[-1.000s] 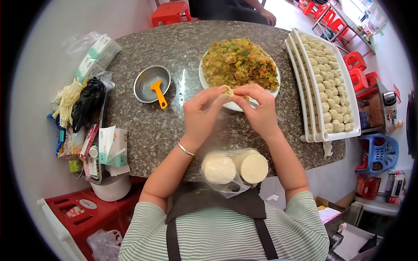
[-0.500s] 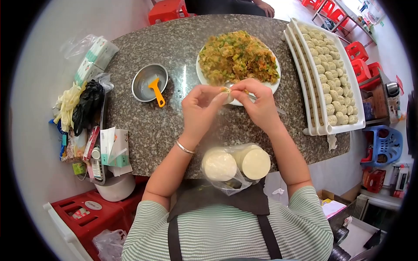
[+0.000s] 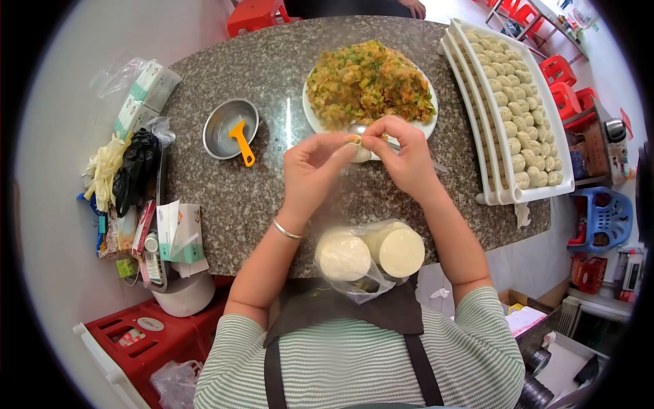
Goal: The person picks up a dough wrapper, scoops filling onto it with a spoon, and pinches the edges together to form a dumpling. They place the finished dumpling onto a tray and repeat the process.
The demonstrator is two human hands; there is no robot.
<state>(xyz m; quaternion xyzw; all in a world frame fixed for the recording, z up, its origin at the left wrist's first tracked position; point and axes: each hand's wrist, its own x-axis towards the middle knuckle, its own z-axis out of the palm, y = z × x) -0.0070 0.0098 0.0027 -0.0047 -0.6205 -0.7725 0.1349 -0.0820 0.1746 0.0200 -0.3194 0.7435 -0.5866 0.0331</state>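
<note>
Between both hands, over the near rim of the plate, is a small pale dumpling with filling showing at its top edge. My left hand cradles it, fingers curled around its left side. The fingertips of my right hand pinch its upper edge. A metal spoon passes through my right hand, its bowl by the filling and its handle end past the palm. Beyond the hands a white plate bears a heap of chopped vegetable filling. Near my apron lie stacks of round dough wrappers in a plastic bag.
Stacked white trays of pleated dumplings stand at the right. A metal bowl with an orange-handled scraper sits left. Tissue packs, bags and a tissue box line the left edge. Across the table is another person's hand.
My fingers have shifted slightly at the dumpling's edge, and more of its pale underside shows below them. The whole view has moved a little; the table items stay in place.
</note>
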